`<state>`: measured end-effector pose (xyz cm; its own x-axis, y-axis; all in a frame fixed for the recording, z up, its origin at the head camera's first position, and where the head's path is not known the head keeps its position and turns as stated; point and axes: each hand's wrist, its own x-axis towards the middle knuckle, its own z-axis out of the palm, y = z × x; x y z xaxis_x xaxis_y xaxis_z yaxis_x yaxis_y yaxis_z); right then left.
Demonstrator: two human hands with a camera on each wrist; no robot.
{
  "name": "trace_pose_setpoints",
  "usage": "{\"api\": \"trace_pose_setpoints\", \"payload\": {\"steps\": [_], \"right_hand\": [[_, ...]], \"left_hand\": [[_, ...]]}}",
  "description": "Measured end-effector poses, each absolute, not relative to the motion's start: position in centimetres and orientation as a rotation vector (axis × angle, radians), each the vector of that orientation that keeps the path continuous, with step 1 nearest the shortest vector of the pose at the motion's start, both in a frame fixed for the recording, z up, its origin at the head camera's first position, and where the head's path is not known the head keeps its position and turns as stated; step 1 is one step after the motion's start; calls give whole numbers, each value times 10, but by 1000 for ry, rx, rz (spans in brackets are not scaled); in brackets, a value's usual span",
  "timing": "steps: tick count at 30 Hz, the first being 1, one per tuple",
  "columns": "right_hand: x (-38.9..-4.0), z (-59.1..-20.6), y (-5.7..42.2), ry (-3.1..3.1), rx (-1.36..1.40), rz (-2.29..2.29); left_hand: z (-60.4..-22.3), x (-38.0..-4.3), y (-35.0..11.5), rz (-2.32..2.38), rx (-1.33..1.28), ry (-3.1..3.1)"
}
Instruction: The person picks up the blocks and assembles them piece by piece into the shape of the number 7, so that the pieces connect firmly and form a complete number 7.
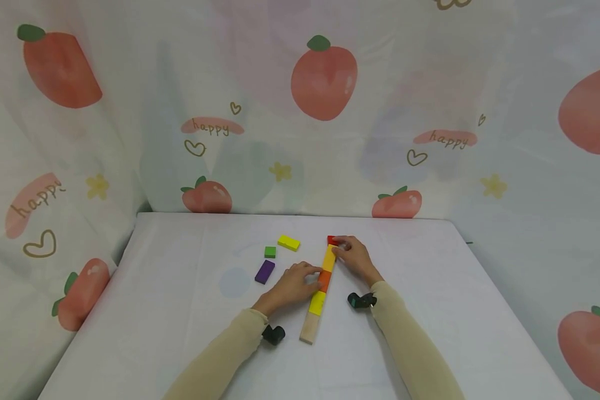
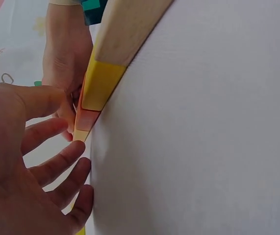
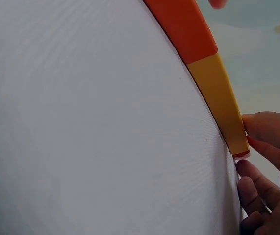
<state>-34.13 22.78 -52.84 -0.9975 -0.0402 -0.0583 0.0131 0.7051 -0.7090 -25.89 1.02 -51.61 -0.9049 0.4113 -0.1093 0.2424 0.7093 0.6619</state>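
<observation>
A row of flat blocks lies end to end on the white table: a plain wooden block (image 1: 309, 328) nearest, then a yellow block (image 1: 317, 303), an orange block (image 1: 324, 281), a deeper yellow block (image 1: 329, 259) and a red block (image 1: 331, 240) farthest. My right hand (image 1: 356, 258) pinches at the far end, its forefinger over the red block and its thumb at the deeper yellow block. The red block is mostly hidden in the right wrist view. My left hand (image 1: 294, 286) is spread beside the orange block, fingers loosely bent, fingertips at the row's left side.
Left of the row lie a purple block (image 1: 264, 272), a small green block (image 1: 270, 252) and another yellow block (image 1: 289, 243). Each wrist wears a small black camera (image 1: 274, 335). A fruit-patterned curtain (image 1: 260, 72) stands behind the table's back edge.
</observation>
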Motion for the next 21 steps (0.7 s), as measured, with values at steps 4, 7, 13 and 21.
{"api": "trace_pose_setpoints", "payload": {"steps": [4, 7, 13, 21], "right_hand": [[-342, -529, 228, 2829, -19, -1187], [-343, -530, 228, 2826, -14, -1189], [-341, -531, 228, 2827, -9, -1218], [-340, -532, 228, 2821, -23, -1243]], "left_hand": [[-513, -257, 5, 1007, 519, 2639], [-509, -254, 0, 1018, 532, 2635], [-503, -250, -14, 1018, 589, 2700], [-498, -249, -36, 1088, 606, 2771]]}}
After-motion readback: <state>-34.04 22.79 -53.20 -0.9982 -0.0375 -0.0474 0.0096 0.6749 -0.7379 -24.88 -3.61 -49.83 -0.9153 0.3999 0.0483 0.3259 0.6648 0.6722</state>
